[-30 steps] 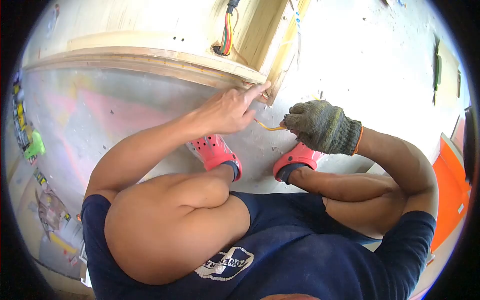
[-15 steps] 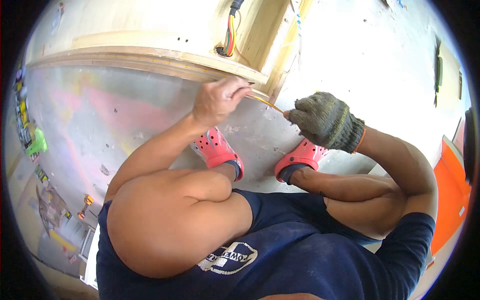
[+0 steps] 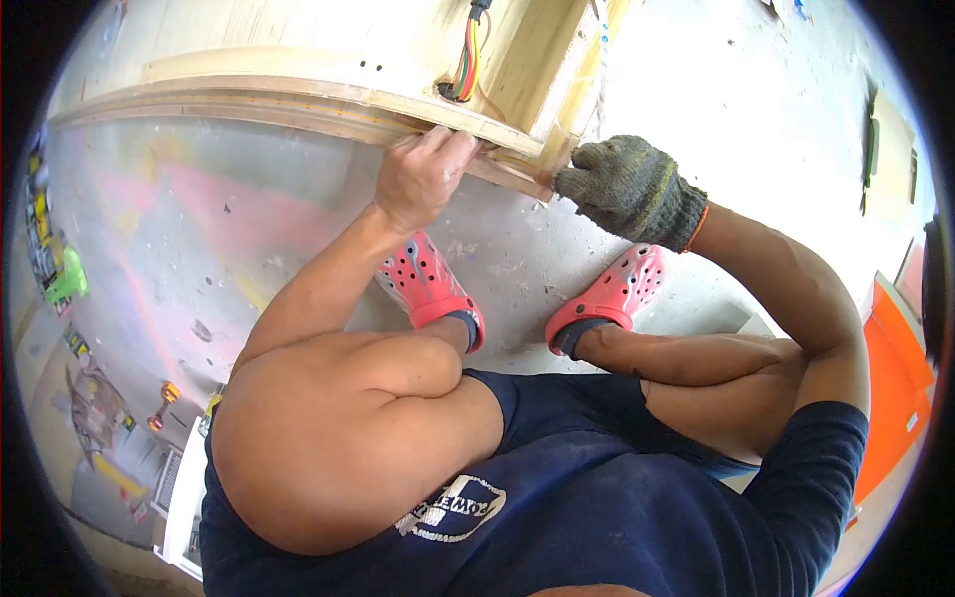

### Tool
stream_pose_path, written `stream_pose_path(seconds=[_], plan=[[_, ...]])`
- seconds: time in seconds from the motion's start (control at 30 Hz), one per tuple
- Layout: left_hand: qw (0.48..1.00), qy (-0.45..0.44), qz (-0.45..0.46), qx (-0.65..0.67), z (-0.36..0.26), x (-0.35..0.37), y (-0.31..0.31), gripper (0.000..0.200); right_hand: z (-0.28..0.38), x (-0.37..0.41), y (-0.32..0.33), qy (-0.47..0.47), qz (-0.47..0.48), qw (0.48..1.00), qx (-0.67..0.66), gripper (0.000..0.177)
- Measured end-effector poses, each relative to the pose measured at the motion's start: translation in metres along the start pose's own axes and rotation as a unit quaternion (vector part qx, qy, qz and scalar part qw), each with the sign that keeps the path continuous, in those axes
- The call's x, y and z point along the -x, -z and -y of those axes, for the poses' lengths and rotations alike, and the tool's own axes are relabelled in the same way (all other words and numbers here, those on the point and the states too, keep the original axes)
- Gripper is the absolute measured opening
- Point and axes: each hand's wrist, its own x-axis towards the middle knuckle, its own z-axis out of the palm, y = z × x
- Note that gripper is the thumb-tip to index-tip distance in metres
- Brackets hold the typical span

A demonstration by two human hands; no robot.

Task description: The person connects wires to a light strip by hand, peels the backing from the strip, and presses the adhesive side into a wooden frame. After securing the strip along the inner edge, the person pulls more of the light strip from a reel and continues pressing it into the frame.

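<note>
My bare left hand (image 3: 423, 179) is closed, its curled fingers pressed into the channel along the edge of a wooden panel (image 3: 269, 92). Its fingertips are hidden there. A thin yellow LED strip (image 3: 298, 107) runs in that channel to the left of the hand. My right hand (image 3: 627, 189), in a dark grey knit glove, is closed in a pinch by the panel's corner; the strip's end at its fingertips is hardly visible. Above the left hand, a bundle of coloured wires (image 3: 466, 65) comes out of a hole in the wood.
Pink clogs (image 3: 423, 279) on my feet stand on the paint-stained floor (image 3: 199, 199) below the panel. An orange panel (image 3: 890, 388) is at far right. A yellow-and-black tool (image 3: 164, 406) and several other items lie at left.
Both hands have moved up to the panel edge, the left one into the channel. The stretch of strip that showed between them is now mostly hidden.
</note>
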Motion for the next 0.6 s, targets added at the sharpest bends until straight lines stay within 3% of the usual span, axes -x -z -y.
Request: stream_pose_path(seconds=[0.07, 0.2, 0.27, 0.37, 0.6], plan=[[1.000, 0.002, 0.013, -0.013, 0.002, 0.001, 0.001, 0.004, -0.004, 0.002, -0.002, 0.022, 0.043, 0.998, 0.046, 0.029], [0.999, -0.008, 0.020, -0.024, 0.005, 0.002, -0.003, 0.006, -0.011, 0.000, -0.020, 0.053, 0.029, 0.998, 0.023, 0.030], [1.000, -0.005, 0.016, -0.019, 0.004, 0.000, -0.004, 0.012, -0.004, -0.004, -0.022, -0.044, 0.050, 0.997, -0.028, 0.031], [1.000, -0.003, 0.016, -0.013, 0.006, 0.002, -0.005, 0.019, 0.001, -0.007, -0.027, -0.085, 0.036, 0.994, -0.059, 0.033], [0.999, -0.005, 0.034, -0.014, 0.001, 0.001, 0.000, 0.008, 0.007, -0.015, -0.026, -0.065, 0.058, 0.996, -0.024, 0.033]])
